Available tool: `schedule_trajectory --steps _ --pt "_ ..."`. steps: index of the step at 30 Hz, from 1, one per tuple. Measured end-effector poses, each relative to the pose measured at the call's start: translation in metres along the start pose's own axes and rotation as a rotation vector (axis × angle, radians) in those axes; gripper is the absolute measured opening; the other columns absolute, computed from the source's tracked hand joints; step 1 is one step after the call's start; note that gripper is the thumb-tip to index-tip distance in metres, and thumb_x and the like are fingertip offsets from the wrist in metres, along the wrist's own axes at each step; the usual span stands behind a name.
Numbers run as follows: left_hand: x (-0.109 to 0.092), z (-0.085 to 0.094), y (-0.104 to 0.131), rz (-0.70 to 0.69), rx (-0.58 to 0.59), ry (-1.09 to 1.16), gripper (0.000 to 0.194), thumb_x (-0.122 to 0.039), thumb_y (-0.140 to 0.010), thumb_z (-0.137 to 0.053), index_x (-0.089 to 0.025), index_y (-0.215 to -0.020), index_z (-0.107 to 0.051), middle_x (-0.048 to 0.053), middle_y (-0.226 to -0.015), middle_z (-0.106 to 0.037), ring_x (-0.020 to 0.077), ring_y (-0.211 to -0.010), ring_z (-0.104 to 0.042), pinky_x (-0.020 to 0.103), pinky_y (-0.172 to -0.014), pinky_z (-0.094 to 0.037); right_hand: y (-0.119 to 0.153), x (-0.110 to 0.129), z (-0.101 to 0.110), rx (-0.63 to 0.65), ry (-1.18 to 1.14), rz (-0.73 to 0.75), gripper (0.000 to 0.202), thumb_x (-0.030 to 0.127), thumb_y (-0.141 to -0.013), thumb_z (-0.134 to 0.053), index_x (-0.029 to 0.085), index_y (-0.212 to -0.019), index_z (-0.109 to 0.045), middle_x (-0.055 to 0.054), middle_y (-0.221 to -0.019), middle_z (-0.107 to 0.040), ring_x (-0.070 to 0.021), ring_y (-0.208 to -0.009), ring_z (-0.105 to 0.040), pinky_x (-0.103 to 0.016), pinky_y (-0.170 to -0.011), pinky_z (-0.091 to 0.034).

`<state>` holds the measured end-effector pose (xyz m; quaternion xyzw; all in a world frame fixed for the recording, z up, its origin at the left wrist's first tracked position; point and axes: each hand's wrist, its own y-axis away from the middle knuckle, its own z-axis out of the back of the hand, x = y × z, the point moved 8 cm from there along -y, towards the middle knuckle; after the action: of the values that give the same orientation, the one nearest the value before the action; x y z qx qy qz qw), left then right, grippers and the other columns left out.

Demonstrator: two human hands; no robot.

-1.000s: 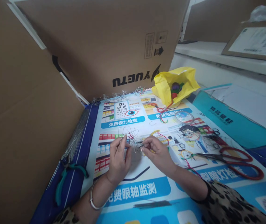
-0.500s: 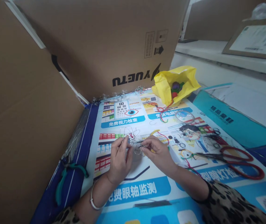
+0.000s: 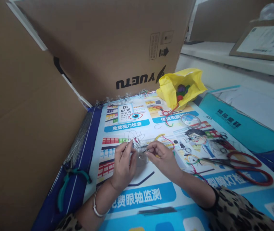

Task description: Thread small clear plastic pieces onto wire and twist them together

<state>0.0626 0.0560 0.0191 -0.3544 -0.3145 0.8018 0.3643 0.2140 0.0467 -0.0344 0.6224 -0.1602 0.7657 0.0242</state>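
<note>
A thin wire piece bent into loops (image 3: 139, 144), with a bit of red in it, is held between my two hands over the printed sheet. My left hand (image 3: 124, 163) pinches its left side, thumb and forefinger closed. From the right, my right hand (image 3: 162, 157) pinches the other side of the wire with its fingertips. The exact wire ends are hidden by the fingers or too fine to make out. Just beyond my right hand lies a red cord (image 3: 169, 141) beside a yellow piece.
Red-handled scissors (image 3: 247, 165) lie to the right, teal-handled pliers (image 3: 66, 183) to the left beside long wires (image 3: 80, 138). A yellow bag (image 3: 194, 85) with yarn balls stands at the back. Cardboard (image 3: 98, 41) walls the left and far sides. Short dark wires (image 3: 157, 210) lie in front.
Hardly anything differs. Both hands keep their pinch on the wire, with only a slight shift of the right fingertips.
</note>
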Motion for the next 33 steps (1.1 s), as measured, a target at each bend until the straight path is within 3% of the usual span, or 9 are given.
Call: schedule_trajectory --steps 12,20,33 --pt "-0.001 -0.001 0.001 -0.005 0.004 0.012 0.056 -0.007 -0.082 -0.053 -0.018 -0.134 -0.036 0.01 -0.106 -0.051 0.015 -0.093 -0.056 0.03 -0.083 -0.05 0.0 -0.016 -0.003 0.004 0.064 -0.082 0.009 0.02 -0.074 -0.06 0.02 -0.08 -0.055 0.002 -0.068 -0.056 -0.0124 -0.063 -0.055 -0.024 -0.058 -0.045" --pt "-0.002 -0.002 0.002 0.0 0.01 -0.009 0.054 -0.009 -0.084 -0.051 -0.019 -0.135 -0.035 0.009 -0.101 -0.053 0.0153 -0.093 -0.056 0.03 -0.082 -0.051 -0.004 0.012 0.001 0.007 0.176 0.123 0.009 0.012 -0.074 -0.06 0.02 -0.077 -0.06 0.001 -0.073 -0.052 -0.012 -0.067 -0.053 -0.024 -0.061 -0.044" --pt "-0.003 0.0 0.001 -0.004 0.004 0.014 0.054 -0.007 -0.084 -0.05 -0.019 -0.134 -0.036 0.008 -0.098 -0.054 0.016 -0.096 -0.056 0.03 -0.083 -0.05 0.001 0.029 0.005 -0.02 0.172 0.267 0.008 0.015 -0.08 -0.057 0.022 -0.081 -0.06 0.0 -0.073 -0.053 -0.0145 -0.069 -0.053 -0.028 -0.063 -0.044"
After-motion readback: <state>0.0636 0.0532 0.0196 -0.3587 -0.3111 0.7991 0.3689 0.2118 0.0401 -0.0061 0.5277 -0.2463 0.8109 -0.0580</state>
